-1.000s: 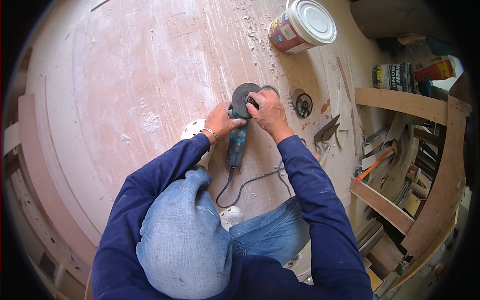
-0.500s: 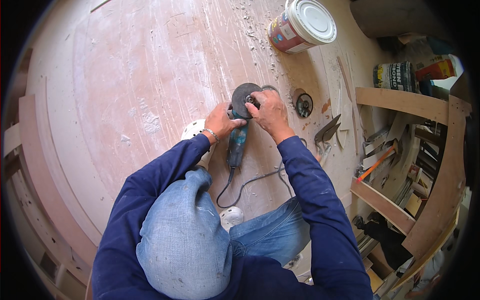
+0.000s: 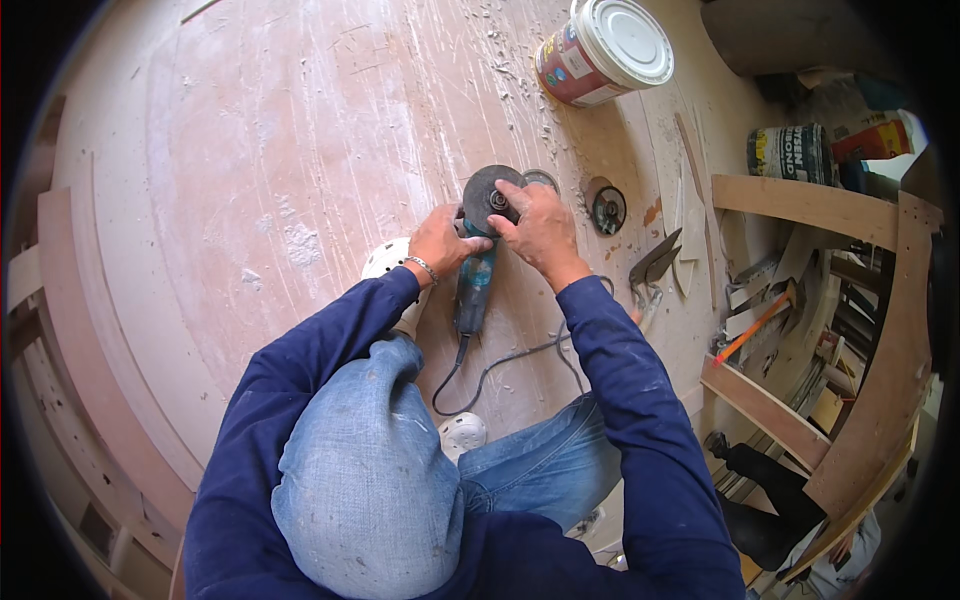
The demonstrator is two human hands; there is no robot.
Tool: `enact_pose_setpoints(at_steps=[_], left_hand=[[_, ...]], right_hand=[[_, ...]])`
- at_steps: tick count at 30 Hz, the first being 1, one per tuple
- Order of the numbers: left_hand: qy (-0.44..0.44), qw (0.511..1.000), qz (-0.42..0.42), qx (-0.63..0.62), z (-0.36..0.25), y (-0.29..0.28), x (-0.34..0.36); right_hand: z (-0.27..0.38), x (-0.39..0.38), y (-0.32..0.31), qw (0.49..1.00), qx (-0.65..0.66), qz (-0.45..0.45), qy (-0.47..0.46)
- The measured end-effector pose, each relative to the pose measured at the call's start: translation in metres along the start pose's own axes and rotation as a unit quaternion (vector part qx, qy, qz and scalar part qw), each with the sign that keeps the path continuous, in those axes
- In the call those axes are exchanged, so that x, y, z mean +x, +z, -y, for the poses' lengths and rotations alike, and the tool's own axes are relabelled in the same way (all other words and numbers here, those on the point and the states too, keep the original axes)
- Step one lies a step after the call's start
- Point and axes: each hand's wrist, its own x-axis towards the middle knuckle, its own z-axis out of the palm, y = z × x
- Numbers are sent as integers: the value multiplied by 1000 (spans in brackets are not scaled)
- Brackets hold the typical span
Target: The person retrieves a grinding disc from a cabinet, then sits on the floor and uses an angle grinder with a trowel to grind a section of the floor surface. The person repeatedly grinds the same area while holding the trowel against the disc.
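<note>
A blue angle grinder (image 3: 472, 292) lies between my legs with a dark disc (image 3: 482, 190) facing up and its cord trailing toward me. My left hand (image 3: 443, 240) is closed on the grinder's head just below the disc. My right hand (image 3: 537, 230) has its thumb and fingers on the disc around the centre nut (image 3: 499, 200). Behind that hand a second disc (image 3: 541, 178) is partly hidden, and another small disc (image 3: 608, 209) lies to the right. Metal snips (image 3: 655, 262) lie further right.
A white-lidded bucket (image 3: 592, 65) is at upper centre right, on the scuffed floor (image 3: 250, 150). Wooden framing (image 3: 803, 208) with scraps and a dark tub (image 3: 787, 153) fills the right side. Planks (image 3: 95, 340) line the left. Another person's dark-trousered leg (image 3: 775, 495) shows at lower right.
Another person's dark leg has come into view at lower right, with more of them showing now. My right fingers have shifted slightly on the disc; my left hand stays on the grinder.
</note>
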Motion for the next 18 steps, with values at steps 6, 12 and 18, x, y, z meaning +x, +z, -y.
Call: enact_pose_setpoints(at_steps=[6,12,18], left_hand=[[1,1000,0,-7,1,0,0],[-5,1000,5,-4,-1,0,0],[-28,999,29,0,-2,-3,1]], right_hand=[[4,-1,-10,995,-32,63,69],[6,0,-9,1000,-12,18,13],[21,14,-29,979,-60,156,115]])
